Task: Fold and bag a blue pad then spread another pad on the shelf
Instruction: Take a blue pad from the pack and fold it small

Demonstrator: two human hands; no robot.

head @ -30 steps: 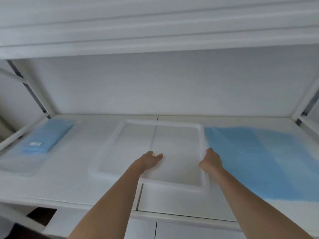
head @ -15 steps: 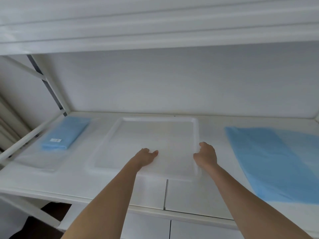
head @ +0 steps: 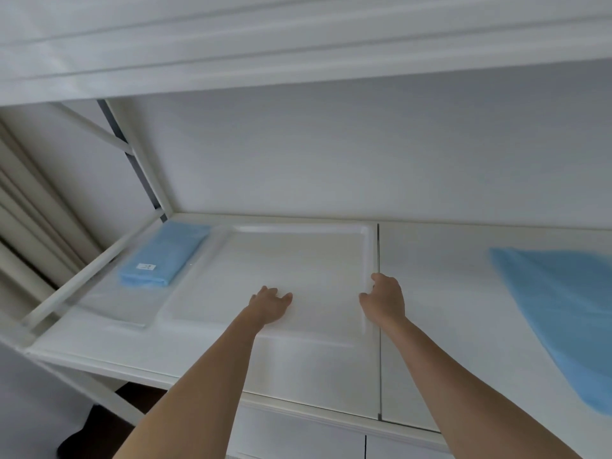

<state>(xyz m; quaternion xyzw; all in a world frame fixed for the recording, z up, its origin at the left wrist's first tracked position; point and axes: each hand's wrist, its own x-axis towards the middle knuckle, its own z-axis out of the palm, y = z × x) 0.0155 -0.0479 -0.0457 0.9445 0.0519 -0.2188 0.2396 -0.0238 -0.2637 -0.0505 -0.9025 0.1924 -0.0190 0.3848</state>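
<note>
Pad (head: 563, 313) lies spread flat on shelf (head: 447, 293), far right, well apart from both hands. Folded pad (head: 162, 256) in clear bag sits far left. White tray (head: 298, 228) between them: left hand (head: 270, 306) flat inside it, fingers relaxed; right hand (head: 384, 301) grips its right rim.

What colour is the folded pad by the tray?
Light blue, with a small white label; the folded pad shows in the head view.

Both hands slid the white tray (head: 298, 260) leftward along the shelf (head: 430, 293), away from the spread blue pad (head: 559, 313) toward the folded pad (head: 165, 256).
</note>
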